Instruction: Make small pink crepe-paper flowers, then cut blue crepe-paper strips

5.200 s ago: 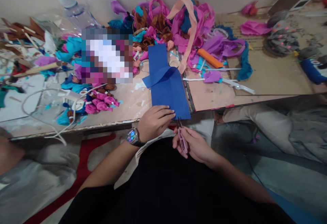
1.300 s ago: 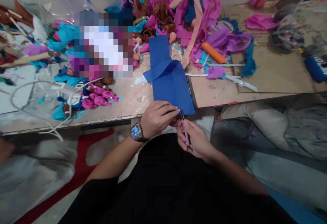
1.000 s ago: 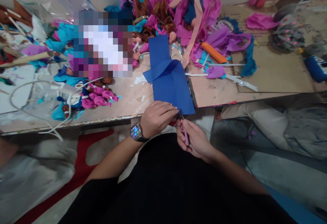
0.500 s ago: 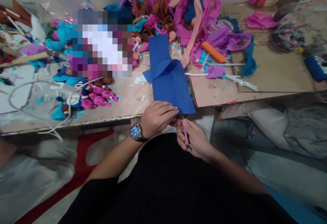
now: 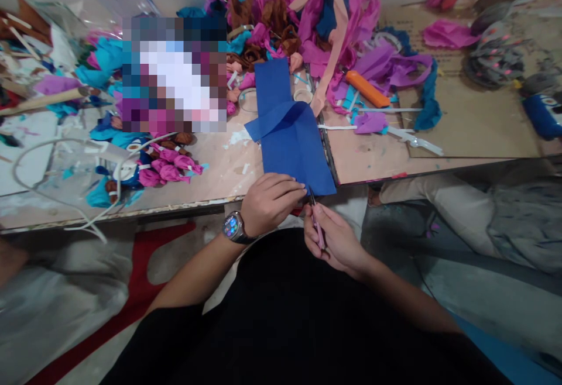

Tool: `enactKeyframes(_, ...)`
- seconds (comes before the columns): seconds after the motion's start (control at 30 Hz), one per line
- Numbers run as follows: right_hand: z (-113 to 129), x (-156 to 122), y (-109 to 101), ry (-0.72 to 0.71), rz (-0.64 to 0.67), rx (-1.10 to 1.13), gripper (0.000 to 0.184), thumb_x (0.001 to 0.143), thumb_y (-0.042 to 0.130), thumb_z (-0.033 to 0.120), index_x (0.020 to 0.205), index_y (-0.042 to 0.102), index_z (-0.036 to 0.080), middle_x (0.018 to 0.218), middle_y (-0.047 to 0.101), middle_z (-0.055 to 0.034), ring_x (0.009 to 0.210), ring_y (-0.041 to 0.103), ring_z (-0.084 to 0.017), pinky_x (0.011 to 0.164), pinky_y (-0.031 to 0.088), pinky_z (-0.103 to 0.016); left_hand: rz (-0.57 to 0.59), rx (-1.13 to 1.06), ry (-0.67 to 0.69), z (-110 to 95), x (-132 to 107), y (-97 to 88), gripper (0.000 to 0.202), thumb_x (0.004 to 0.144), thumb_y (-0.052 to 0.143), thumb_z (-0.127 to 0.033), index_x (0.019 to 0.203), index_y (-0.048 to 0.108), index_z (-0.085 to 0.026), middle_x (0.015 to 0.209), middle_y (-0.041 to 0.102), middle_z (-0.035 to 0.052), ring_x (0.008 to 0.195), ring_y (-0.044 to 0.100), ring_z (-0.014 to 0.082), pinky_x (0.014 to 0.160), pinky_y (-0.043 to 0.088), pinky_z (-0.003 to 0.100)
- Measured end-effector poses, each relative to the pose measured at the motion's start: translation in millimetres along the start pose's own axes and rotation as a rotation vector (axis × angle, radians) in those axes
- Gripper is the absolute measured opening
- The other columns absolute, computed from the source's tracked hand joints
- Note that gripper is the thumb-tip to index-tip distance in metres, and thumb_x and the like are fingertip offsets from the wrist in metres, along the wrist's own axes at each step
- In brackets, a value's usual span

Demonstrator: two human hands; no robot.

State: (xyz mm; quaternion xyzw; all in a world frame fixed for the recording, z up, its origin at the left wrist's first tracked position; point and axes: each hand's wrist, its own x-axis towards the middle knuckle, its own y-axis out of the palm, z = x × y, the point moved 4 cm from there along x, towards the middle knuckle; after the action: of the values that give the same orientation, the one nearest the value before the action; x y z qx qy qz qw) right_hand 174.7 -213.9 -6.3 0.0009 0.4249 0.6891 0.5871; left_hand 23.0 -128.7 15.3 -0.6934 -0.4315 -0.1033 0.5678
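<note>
A long sheet of dark blue paper [image 5: 287, 160], with a loose folded strip curling across its middle, lies over the table's front edge. My left hand [image 5: 274, 202], a smartwatch [image 5: 235, 226] at its wrist, has its fingers close together on the sheet's near edge, gripping it; the thumb is hidden. In my right hand [image 5: 336, 234] is a pair of scissors [image 5: 317, 221] with pink handles, fingers wrapped round them. Their dark blades point away from me at the near edge of the blue paper, just right of my left fingertips. How far the blades are apart is too small to tell.
Crumpled pink, purple, brown and teal paper [image 5: 307, 51] piles up at the back. An orange-handled cutter [image 5: 367, 89] lies to the right, near cardboard [image 5: 474, 133]. A white cable [image 5: 48, 142] loops at left beside wrapped pink bundles [image 5: 169, 165]. People sit on both sides.
</note>
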Motion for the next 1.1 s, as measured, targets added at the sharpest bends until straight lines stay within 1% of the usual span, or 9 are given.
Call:
enactKeyframes(0.23, 1.7, -0.1, 0.1, -0.013, -0.006, 0.029, 0.038, 0.103, 0.061, 0.059, 0.108, 0.055, 0.022, 0.064, 0.054, 0.0078, 0.040, 0.048, -0.007, 0.032, 0.026, -0.015, 0.003, 0.009, 0.026, -1.9, 0.5, -0.6, 0.024, 0.094, 0.073, -0.015, 0.117, 0.073, -0.022, 0.116, 0.082, 0.0057, 0.109, 0.075, 0.0231, 0.093, 0.060, 0.041)
enactKeyframes(0.5, 2.9, 2.4, -0.6, -0.035, -0.005, 0.035, 0.037, 0.103, 0.061, 0.058, 0.103, 0.057, 0.021, 0.063, 0.053, 0.0077, 0.039, 0.048, -0.006, 0.032, 0.023, -0.015, -0.007, 0.010, 0.070, -3.4, 1.0, -0.9, 0.022, 0.095, 0.071, -0.016, 0.117, 0.072, -0.020, 0.115, 0.082, 0.0071, 0.108, 0.075, 0.0234, 0.091, 0.059, 0.040)
enactKeyframes(0.87, 1.9, 4.3, 0.7, -0.048, -0.040, 0.010, 0.036, 0.103, 0.060, 0.058, 0.100, 0.056, 0.022, 0.062, 0.052, 0.0086, 0.038, 0.046, -0.006, 0.031, 0.022, -0.015, -0.016, 0.020, 0.084, -5.0, 1.9, -1.7, 0.021, 0.095, 0.072, -0.016, 0.116, 0.072, -0.020, 0.113, 0.082, 0.0063, 0.105, 0.076, 0.0228, 0.089, 0.058, 0.040)
enactKeyframes(1.1, 1.6, 5.1, 0.8, -0.058, -0.032, 0.014, 0.037, 0.102, 0.063, 0.057, 0.098, 0.056, 0.022, 0.062, 0.053, 0.0090, 0.037, 0.046, -0.006, 0.031, 0.022, -0.015, -0.001, 0.014, 0.071, -3.1, -0.5, 0.2, 0.023, 0.096, 0.071, -0.017, 0.119, 0.072, -0.022, 0.115, 0.082, 0.0060, 0.108, 0.076, 0.0226, 0.092, 0.058, 0.041)
